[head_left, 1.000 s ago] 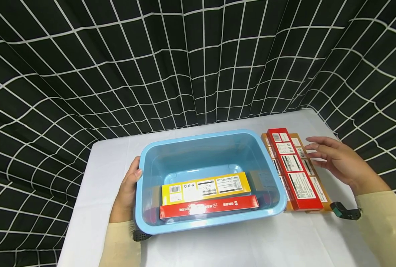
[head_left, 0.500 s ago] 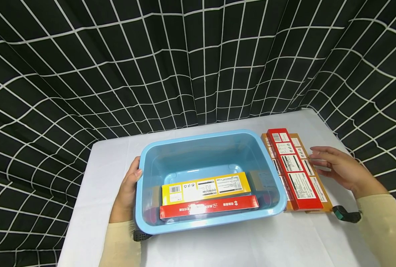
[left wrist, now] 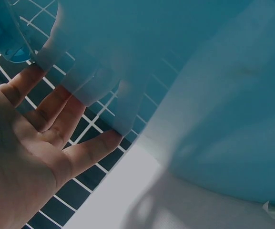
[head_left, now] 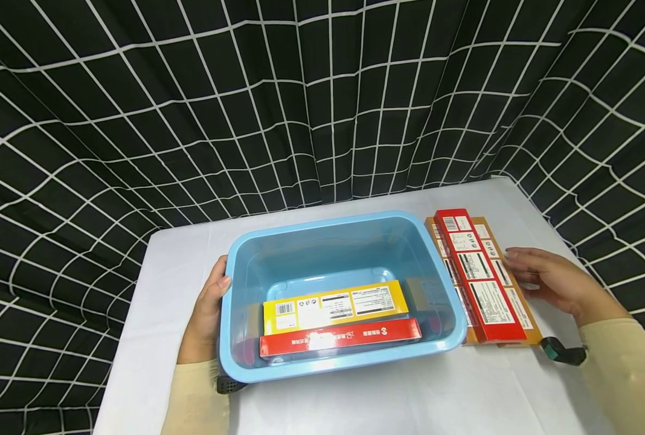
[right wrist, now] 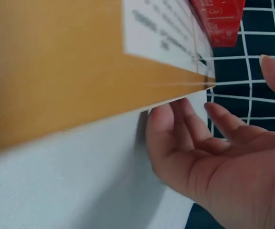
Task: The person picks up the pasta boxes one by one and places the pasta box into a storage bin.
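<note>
A light blue plastic tub [head_left: 336,222] sits tilted toward me in the head view. Its left rim meets my left hand [head_left: 207,302], whose extended fingers press the outer wall [left wrist: 213,119] in the left wrist view. Inside the tub lie a long yellow box [head_left: 311,309] and a long red box [head_left: 341,338]. To the right of the tub, another red box [head_left: 477,266] lies on top of orange boxes [head_left: 523,308]. My right hand [head_left: 551,275] is beside that stack, its loosely bent fingertips right at the orange box's lower edge [right wrist: 104,114], thumb held apart.
A white cloth covers the table [head_left: 159,290]. Black curtain [head_left: 301,109] with white grid lines hangs behind and at both sides. Each wrist carries a small black device; the right one [head_left: 564,351] is near the orange boxes' near end.
My right hand has come down and slightly toward me along the stack's right side, its fingers lowering to the orange box's edge. The left hand, tub and boxes stay put.
</note>
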Available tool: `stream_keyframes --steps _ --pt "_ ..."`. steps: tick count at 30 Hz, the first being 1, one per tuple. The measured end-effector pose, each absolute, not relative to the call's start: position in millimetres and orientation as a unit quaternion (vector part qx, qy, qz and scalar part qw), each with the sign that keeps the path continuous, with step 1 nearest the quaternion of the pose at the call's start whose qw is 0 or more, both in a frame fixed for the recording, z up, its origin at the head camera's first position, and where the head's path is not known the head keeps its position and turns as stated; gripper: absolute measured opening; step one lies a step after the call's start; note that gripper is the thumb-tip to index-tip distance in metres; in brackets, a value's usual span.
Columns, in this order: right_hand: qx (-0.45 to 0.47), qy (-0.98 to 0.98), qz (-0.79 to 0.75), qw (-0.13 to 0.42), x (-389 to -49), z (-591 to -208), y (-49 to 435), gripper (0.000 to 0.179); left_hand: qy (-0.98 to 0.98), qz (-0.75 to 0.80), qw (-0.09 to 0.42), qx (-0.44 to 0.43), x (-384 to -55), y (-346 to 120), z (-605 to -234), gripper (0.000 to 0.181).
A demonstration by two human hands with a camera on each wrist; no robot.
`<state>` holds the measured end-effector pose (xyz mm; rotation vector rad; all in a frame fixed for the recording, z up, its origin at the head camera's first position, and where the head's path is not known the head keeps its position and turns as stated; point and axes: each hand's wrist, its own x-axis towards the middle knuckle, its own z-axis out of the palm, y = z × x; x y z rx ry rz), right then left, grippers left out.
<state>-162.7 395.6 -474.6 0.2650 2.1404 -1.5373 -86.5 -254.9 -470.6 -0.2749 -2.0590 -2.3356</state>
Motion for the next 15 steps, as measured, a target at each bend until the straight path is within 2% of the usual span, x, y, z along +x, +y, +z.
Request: stream_keyframes --steps 8,15 --pt "0.107 0.783 -0.546 0.278 -165 -463 396 0.079 -0.661 -0.745 0.012 -0.086 -87 -255 -471 0.054" --pt "0.127 0.751 -0.565 0.317 -169 -453 393 0.055 -0.66 -0.746 0.011 -0.094 -87 -255 -471 0.052"
